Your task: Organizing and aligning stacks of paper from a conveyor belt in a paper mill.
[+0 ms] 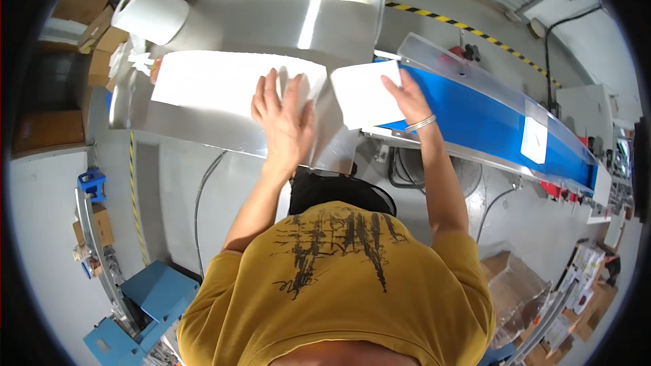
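Observation:
My right hand (pixel 410 100), with a bracelet at its wrist, pinches a flat white square sheet (pixel 363 95) between thumb and fingers. The sheet is tilted over the gap between the metal table and the near end of the blue conveyor belt (pixel 461 108). To its left, my left hand (pixel 281 122) rests with fingers spread on the right end of a long white stack (pixel 217 85), apparently of thin sheets, lying along the table. Its fingertips touch the stack's end, where the top looks loose. A second white piece (pixel 535 140) lies farther along the belt.
The shiny metal table (pixel 271 20) carries a large white roll (pixel 150 10) at its far left. Cardboard boxes (pixel 51 122) stand beyond the left edge. A clear guard (pixel 475 71) runs along the belt's far side. Below the table is a black seat (pixel 339 193).

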The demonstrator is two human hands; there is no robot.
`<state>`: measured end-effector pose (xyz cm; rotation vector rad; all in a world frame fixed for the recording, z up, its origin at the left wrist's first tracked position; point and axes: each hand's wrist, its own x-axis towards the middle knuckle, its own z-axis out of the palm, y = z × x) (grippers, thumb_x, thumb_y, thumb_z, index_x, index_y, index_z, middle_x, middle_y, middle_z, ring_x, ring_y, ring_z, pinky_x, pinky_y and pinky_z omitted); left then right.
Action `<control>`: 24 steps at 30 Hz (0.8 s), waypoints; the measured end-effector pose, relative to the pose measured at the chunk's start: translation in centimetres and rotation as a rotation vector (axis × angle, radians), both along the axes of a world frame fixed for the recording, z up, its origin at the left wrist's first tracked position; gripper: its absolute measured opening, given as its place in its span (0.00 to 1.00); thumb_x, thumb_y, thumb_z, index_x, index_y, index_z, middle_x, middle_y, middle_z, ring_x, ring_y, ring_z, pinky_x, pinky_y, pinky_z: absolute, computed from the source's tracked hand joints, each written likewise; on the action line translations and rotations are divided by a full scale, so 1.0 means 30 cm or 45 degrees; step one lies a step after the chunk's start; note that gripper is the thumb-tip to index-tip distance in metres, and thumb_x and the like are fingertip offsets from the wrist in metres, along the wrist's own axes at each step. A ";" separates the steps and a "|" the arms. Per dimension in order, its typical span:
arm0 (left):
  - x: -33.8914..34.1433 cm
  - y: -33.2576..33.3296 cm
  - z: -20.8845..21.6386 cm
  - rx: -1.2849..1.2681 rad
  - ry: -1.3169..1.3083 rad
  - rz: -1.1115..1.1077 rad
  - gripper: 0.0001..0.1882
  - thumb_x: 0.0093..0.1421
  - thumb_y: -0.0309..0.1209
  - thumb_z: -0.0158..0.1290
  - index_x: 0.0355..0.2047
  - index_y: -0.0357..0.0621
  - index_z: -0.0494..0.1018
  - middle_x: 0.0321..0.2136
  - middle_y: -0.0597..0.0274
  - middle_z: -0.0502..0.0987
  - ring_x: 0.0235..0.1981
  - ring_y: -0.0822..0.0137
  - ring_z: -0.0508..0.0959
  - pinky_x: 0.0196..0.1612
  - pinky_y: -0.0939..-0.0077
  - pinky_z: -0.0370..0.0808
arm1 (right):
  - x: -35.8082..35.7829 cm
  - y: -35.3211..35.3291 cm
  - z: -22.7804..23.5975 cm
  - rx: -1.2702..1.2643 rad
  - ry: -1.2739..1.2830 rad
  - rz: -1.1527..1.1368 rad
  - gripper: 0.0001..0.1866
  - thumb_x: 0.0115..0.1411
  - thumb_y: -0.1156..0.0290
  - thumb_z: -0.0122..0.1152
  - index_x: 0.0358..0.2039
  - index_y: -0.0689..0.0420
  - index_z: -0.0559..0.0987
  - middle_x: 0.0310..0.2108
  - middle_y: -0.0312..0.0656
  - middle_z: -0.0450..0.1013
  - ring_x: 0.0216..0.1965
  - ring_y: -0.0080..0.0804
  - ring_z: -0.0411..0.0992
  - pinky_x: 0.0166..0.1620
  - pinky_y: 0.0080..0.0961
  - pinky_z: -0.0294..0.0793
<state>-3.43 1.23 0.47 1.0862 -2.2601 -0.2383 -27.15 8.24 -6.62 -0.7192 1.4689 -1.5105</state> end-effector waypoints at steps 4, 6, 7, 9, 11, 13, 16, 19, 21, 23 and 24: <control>0.030 -0.014 0.002 -0.033 -0.089 0.042 0.20 0.56 0.26 0.55 0.51 0.46 0.72 0.58 0.48 0.62 0.61 0.48 0.58 0.61 0.52 0.53 | -0.233 0.157 -0.056 0.512 0.648 -0.347 0.27 0.57 0.48 0.61 0.33 0.65 0.74 0.27 0.43 0.73 0.29 0.24 0.65 0.32 0.26 0.67; 0.027 -0.010 -0.001 -0.037 -0.084 0.043 0.20 0.57 0.25 0.54 0.51 0.47 0.73 0.57 0.48 0.63 0.61 0.48 0.60 0.62 0.53 0.54 | -0.323 0.230 -0.075 0.574 0.686 -0.420 0.27 0.56 0.48 0.61 0.35 0.65 0.74 0.27 0.47 0.74 0.27 0.32 0.69 0.32 0.31 0.70; 0.030 -0.012 -0.004 -0.067 -0.096 0.036 0.19 0.57 0.25 0.54 0.51 0.47 0.73 0.57 0.49 0.63 0.61 0.49 0.60 0.61 0.54 0.55 | -0.353 0.257 -0.068 0.735 0.953 -0.528 0.27 0.55 0.48 0.61 0.37 0.64 0.74 0.30 0.48 0.75 0.29 0.37 0.71 0.35 0.34 0.71; 0.030 -0.012 -0.014 -0.086 -0.078 0.022 0.19 0.56 0.24 0.54 0.49 0.48 0.74 0.58 0.52 0.63 0.61 0.48 0.60 0.61 0.53 0.56 | -0.338 0.270 -0.043 0.880 1.213 -0.623 0.28 0.54 0.48 0.62 0.39 0.64 0.73 0.33 0.50 0.76 0.31 0.43 0.73 0.37 0.36 0.71; 0.031 -0.007 -0.037 -0.124 -0.074 0.027 0.19 0.56 0.24 0.55 0.49 0.49 0.75 0.58 0.53 0.63 0.61 0.47 0.59 0.60 0.52 0.56 | -0.266 0.257 0.029 1.004 2.245 -0.985 0.27 0.51 0.54 0.67 0.43 0.62 0.73 0.42 0.51 0.74 0.42 0.50 0.72 0.45 0.39 0.71; 0.018 0.000 -0.036 -0.137 -0.035 0.004 0.19 0.54 0.23 0.56 0.47 0.53 0.77 0.59 0.55 0.63 0.61 0.45 0.58 0.60 0.50 0.55 | -0.209 0.199 0.071 0.549 1.943 -0.596 0.27 0.49 0.58 0.69 0.45 0.59 0.73 0.46 0.50 0.71 0.46 0.48 0.69 0.49 0.38 0.69; 0.029 0.007 -0.030 -0.168 -0.045 -0.030 0.19 0.51 0.22 0.56 0.43 0.54 0.79 0.59 0.55 0.62 0.62 0.44 0.56 0.61 0.44 0.49 | -0.003 0.039 0.159 -0.049 1.257 0.263 0.31 0.47 0.66 0.71 0.52 0.54 0.71 0.51 0.46 0.68 0.55 0.45 0.64 0.56 0.33 0.65; 0.032 0.005 -0.002 -0.110 -0.060 -0.079 0.18 0.51 0.22 0.56 0.43 0.54 0.79 0.61 0.53 0.61 0.63 0.43 0.54 0.61 0.41 0.47 | 0.127 -0.094 0.134 -0.248 1.053 0.460 0.29 0.49 0.67 0.70 0.52 0.51 0.71 0.50 0.45 0.69 0.55 0.45 0.65 0.56 0.33 0.65; 0.030 0.008 0.024 -0.079 -0.071 -0.100 0.18 0.51 0.22 0.56 0.44 0.52 0.78 0.61 0.52 0.60 0.63 0.42 0.53 0.60 0.41 0.47 | 0.144 -0.164 0.054 -0.469 1.210 0.552 0.26 0.53 0.68 0.67 0.52 0.55 0.71 0.47 0.43 0.71 0.51 0.38 0.68 0.54 0.30 0.67; 0.025 0.004 0.034 -0.038 0.067 0.008 0.20 0.52 0.23 0.55 0.47 0.47 0.75 0.61 0.48 0.59 0.62 0.41 0.55 0.60 0.42 0.48 | 0.123 -0.137 0.030 -0.225 0.836 0.536 0.23 0.56 0.67 0.65 0.51 0.57 0.71 0.47 0.41 0.71 0.49 0.33 0.69 0.53 0.28 0.68; 0.030 -0.008 0.022 -0.039 0.068 0.020 0.20 0.52 0.23 0.55 0.47 0.47 0.75 0.61 0.48 0.59 0.62 0.41 0.55 0.60 0.42 0.48 | 0.103 -0.116 0.021 0.014 0.462 0.506 0.22 0.58 0.66 0.63 0.50 0.59 0.71 0.46 0.39 0.71 0.47 0.28 0.70 0.51 0.25 0.69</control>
